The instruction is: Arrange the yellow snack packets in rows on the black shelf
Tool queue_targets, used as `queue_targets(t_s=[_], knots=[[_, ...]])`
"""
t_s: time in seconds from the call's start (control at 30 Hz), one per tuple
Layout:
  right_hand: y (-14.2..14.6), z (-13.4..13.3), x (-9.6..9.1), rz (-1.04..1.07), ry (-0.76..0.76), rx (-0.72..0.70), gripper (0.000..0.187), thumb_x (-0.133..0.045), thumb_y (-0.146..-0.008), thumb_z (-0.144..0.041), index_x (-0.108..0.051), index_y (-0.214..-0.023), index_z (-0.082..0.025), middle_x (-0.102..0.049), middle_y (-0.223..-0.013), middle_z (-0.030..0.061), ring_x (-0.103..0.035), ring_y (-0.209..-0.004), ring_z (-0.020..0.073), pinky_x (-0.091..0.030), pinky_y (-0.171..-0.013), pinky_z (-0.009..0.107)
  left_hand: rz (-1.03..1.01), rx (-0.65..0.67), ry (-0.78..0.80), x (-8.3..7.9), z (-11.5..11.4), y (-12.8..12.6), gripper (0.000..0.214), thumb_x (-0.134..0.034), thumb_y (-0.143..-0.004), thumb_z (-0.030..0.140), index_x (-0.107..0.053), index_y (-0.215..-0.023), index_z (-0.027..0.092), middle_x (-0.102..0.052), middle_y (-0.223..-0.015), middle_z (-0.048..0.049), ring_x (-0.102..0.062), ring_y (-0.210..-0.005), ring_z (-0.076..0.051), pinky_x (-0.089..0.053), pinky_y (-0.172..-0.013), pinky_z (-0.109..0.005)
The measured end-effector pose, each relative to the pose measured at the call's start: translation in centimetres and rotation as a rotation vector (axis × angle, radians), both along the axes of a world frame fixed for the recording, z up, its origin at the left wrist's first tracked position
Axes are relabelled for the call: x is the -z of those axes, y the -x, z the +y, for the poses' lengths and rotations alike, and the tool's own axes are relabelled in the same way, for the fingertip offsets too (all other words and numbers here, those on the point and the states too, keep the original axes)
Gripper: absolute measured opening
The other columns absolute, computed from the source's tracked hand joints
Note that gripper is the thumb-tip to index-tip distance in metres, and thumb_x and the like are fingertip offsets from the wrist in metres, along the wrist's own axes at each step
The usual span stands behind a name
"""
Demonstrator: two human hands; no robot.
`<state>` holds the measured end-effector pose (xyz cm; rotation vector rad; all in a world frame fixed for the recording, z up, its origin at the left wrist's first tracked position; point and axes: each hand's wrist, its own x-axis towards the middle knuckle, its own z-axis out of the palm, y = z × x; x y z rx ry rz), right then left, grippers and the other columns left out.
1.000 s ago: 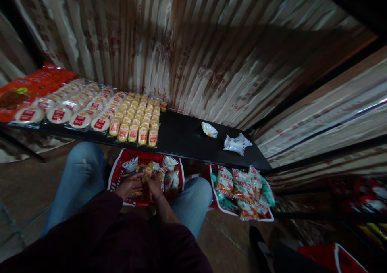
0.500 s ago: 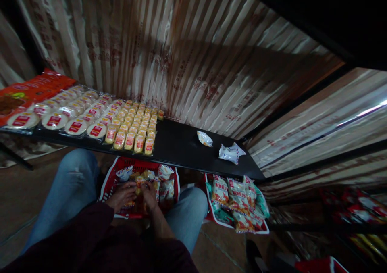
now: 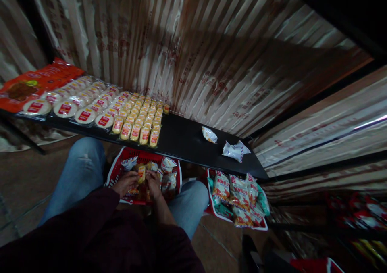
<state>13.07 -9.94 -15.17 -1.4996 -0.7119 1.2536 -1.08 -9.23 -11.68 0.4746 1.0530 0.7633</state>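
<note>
small yellow plastic-wrapped snack packet (image 3: 141, 174), upright, over the red plastic basket (image 3: 112, 173). left hand (image 3: 128, 182): fingers closed on the packet's left edge. right hand (image 3: 154, 184): fingers bent just beside its right edge; grip cannot be determined.

Both arms reach forward and down from the body and converge low on the centre line. The left hand (image 3: 128, 183) lies knuckles up with its fingers curled toward the right hand (image 3: 153, 184), which faces it with bent fingers, the fingertips of the two close together. A dark sleeve (image 3: 90, 220) covers the left arm to the wrist, the right forearm (image 3: 165, 212) is bare above the wrist, and the dim light does not show how tightly either hand is closed.
</note>
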Motion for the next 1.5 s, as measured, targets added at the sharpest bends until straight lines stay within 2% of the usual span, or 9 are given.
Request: queue_targets(t_s=[0.1, 0.23, 0.67, 0.8, 0.93, 1.0, 1.2, 1.37, 1.5], knots=[[0.2, 0.0, -0.6, 0.068, 0.045, 0.021, 0.036, -0.067, -0.057, -0.04, -0.065, -0.087, -0.021, -0.064, -0.069, -0.0031, -0.057, -0.063, 0.0142, -0.046, -0.062, 0.026, 0.002, 0.0, 0.02, 0.0, 0.0, 0.0, 0.055, -0.088, -0.041, 0.034, -0.054, -0.081, 0.018, -0.065, -0.072, 0.0014, -0.063, -0.069, -0.013, -0.05, -0.07, -0.026], [0.3, 0.1, -0.8, 0.03, 0.057, -0.028, 0.035, -0.069, -0.055, -0.039, -0.064, -0.085, -0.022, -0.062, -0.068, -0.0039, -0.056, -0.065, 0.0142, -0.046, -0.063, 0.026, 0.027, 0.026, 0.031, -0.3, -0.1, 0.0, 0.056, -0.088, -0.041, 0.035, -0.054, -0.083, 0.018, -0.066, -0.072, 0.001, -0.064, -0.066, -0.013, -0.051, -0.068, -0.026], [0.0, 0.1, -0.2, 0.003, 0.02, -0.077, 0.03, -0.064, -0.061, -0.035, -0.071, -0.086, -0.021, -0.071, -0.086, 0.0012, -0.063, -0.08, 0.0181, -0.05, -0.079, 0.031, -0.009, 0.002, 0.122, 0.1, 0.0, 0.1, 0.042, -0.081, -0.057, 0.03, -0.057, -0.09, 0.019, -0.068, -0.081, -0.0027, -0.066, -0.068, -0.015, -0.057, -0.072, -0.031], [0.0, -0.2, -0.4, -0.032, -0.02, -0.099, 0.03, -0.065, -0.064, -0.037, -0.072, -0.087, -0.019, -0.071, -0.083, 0.0024, -0.063, -0.08, 0.0189, -0.05, -0.077, 0.032, 0.008, 0.001, 0.102, -0.4, -0.3, 0.0, 0.048, -0.083, -0.053, 0.031, -0.055, -0.09, 0.02, -0.066, -0.082, -0.0019, -0.065, -0.071, -0.016, -0.056, -0.073, -0.032], [0.1, -0.2, -0.5, -0.085, -0.046, -0.085, 0.026, -0.066, -0.066, -0.039, -0.071, -0.084, -0.021, -0.071, -0.087, 0.0029, -0.063, -0.085, 0.0195, -0.05, -0.078, 0.031, 0.112, -0.024, 0.049, 0.1, -0.4, -0.4, 0.054, -0.083, -0.049, 0.037, -0.054, -0.091, 0.021, -0.064, -0.084, -0.001, -0.065, -0.075, -0.017, -0.054, -0.075, -0.034], [0.2, -0.2, -0.8, -0.104, -0.046, -0.097, 0.025, -0.066, -0.067, -0.04, -0.07, -0.083, -0.021, -0.071, -0.085, 0.002, -0.063, -0.082, 0.0184, -0.049, -0.078, 0.03, 0.225, -0.006, -0.01, 0.7, -0.3, -0.6, 0.052, -0.081, -0.049, 0.04, -0.052, -0.089, 0.021, -0.063, -0.082, -0.0005, -0.064, -0.075, -0.019, -0.053, -0.072, -0.035], [0.3, -0.6, -2.3, -0.148, -0.018, -0.089, 0.024, -0.066, -0.063, -0.031, -0.064, -0.084, -0.02, -0.067, -0.075, -0.001, -0.061, -0.072, 0.0162, -0.048, -0.071, 0.027, 0.449, 0.067, -0.447, 1.4, -0.2, -1.2, 0.041, -0.069, -0.057, 0.035, -0.051, -0.091, 0.021, -0.065, -0.086, -0.0037, -0.064, -0.085, -0.022, -0.049, -0.08, -0.034], [0.1, -0.8, -3.3, -0.213, -0.004, -0.076, 0.017, -0.061, -0.064, -0.022, -0.063, -0.081, -0.021, -0.068, -0.079, 0.001, -0.062, -0.075, 0.0186, -0.047, -0.074, 0.029, 0.611, 0.118, -0.576, 0.7, -0.5, -1.2, 0.037, -0.066, -0.062, 0.034, -0.054, -0.095, 0.021, -0.067, -0.097, -0.0078, -0.064, -0.095, -0.025, -0.047, -0.088, -0.035], [-0.4, -0.7, -2.7, -0.306, 0.042, -0.032, 0.017, -0.058, -0.065, -0.018, -0.066, -0.08, -0.021, -0.068, -0.085, 0.0033, -0.062, -0.084, 0.0212, -0.045, -0.083, 0.033, 0.656, 0.149, -0.623, 0.7, -0.6, -1.5, 0.029, -0.06, -0.068, 0.028, -0.057, -0.095, 0.021, -0.068, -0.096, -0.0083, -0.064, -0.094, -0.025, -0.047, -0.09, -0.037]])
